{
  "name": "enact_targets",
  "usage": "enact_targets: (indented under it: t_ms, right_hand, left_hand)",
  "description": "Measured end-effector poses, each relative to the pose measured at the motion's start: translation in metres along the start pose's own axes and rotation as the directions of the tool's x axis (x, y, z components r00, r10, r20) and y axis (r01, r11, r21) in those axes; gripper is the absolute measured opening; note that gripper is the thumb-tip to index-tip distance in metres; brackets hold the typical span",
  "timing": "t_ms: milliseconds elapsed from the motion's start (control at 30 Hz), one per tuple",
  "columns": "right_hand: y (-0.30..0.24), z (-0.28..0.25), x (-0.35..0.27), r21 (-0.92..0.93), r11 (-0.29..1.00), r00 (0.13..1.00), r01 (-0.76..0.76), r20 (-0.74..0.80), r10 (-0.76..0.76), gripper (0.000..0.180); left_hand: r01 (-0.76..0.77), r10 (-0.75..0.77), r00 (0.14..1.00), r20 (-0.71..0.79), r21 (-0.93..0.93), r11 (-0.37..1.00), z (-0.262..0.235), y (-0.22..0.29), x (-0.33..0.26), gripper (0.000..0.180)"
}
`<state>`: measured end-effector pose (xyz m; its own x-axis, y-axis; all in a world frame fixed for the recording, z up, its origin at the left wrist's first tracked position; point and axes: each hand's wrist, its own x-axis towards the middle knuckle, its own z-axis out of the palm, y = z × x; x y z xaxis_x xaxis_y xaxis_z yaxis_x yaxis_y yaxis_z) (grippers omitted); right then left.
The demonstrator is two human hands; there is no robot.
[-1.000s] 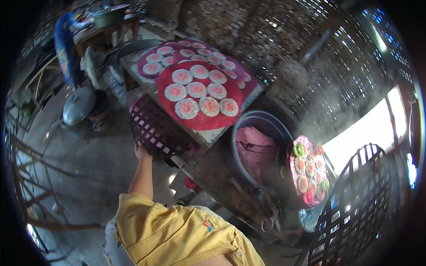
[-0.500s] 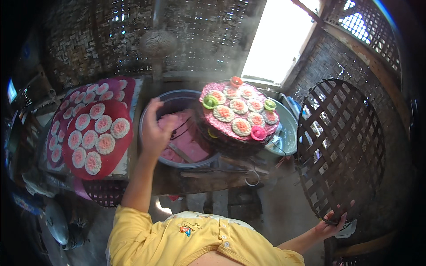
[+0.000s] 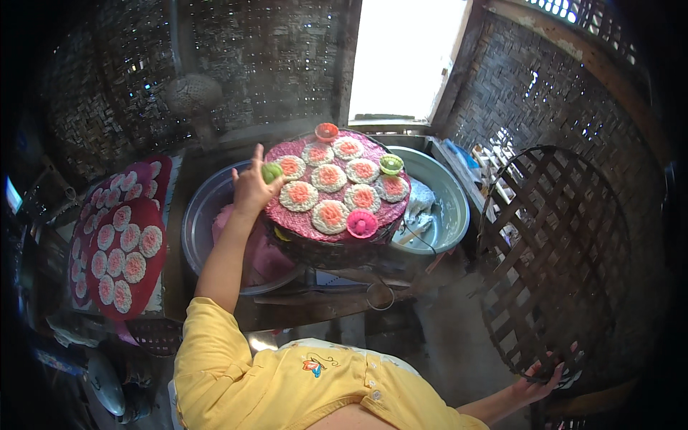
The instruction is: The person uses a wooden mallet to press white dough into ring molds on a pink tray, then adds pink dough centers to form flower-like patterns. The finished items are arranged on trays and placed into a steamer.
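Observation:
My left hand (image 3: 251,190) has its thumb and some fingers at a small green plastic cup (image 3: 271,172), one finger pointing up. That cup is at the left rim of a round raised stand covered in pink patterned sheet (image 3: 383,208). Several round, crinkled white cakes with orange-pink middles (image 3: 327,177) lie on the sheet. Around its edge are a red cup (image 3: 326,132), a lime-green cup (image 3: 390,164) and a pink cup (image 3: 362,223). Low on the right, my right hand (image 3: 541,381) grips the lower rim of a large dark woven bamboo rack (image 3: 552,265), held upright.
Left of the stand is a wide grey basin (image 3: 190,233) with pink contents. Behind it on the right, a pale green basin (image 3: 455,179) holds a whitish cloth. Red sheets (image 3: 154,276) with similar cakes lie on the far-left surface. A woven wall (image 3: 287,64) closes the back.
My left hand has moved from over the grey basin to the green cup at the stand's left rim. The view has turned right. My right hand still holds the rack.

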<state>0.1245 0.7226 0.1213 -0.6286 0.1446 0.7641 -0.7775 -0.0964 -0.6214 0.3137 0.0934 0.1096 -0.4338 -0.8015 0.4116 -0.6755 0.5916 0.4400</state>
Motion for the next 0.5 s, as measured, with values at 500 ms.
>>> enact_targets:
  t_ms: [500]
  right_hand:
    - [0.074, 0.034, 0.034, -0.031, 0.993, 0.993, -0.111, 0.044, 0.113, 0.049]
  left_hand:
    - [-0.529, 0.613, 0.714, 0.34, -0.312, 0.789, 0.019, 0.149, -0.071, 0.083]
